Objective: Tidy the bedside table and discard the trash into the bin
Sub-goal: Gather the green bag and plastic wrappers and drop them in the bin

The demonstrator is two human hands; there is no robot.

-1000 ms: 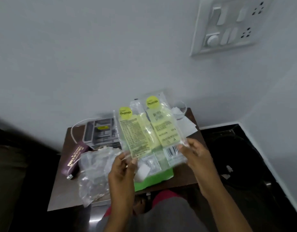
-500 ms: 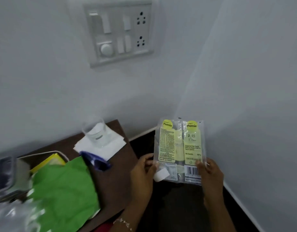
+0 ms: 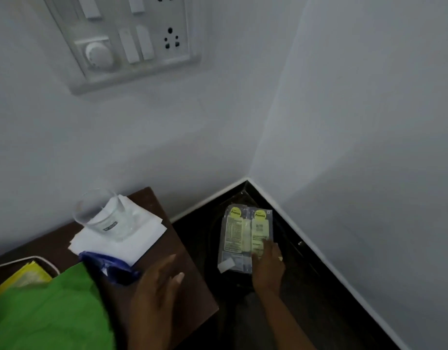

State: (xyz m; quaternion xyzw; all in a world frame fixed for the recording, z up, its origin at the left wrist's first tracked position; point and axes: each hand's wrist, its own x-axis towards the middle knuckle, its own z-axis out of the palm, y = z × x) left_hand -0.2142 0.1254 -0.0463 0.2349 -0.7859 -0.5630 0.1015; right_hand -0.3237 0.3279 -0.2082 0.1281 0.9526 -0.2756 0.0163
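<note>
Right hand [image 3: 267, 266] fingers on wrapper [image 3: 243, 238], over bin [image 3: 212, 251]

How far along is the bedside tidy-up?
Early. In hand: the right hand holds the clear wrapper over the dark bin by the wall corner; not released yet. The left hand is open and empty above the table. Left: blue wrapper, green bag, yellow item, and the glass on white paper.

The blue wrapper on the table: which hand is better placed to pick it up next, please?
Left. The left hand hovers open over the table right beside the blue wrapper, while the right hand is off over the bin, on the packets.
</note>
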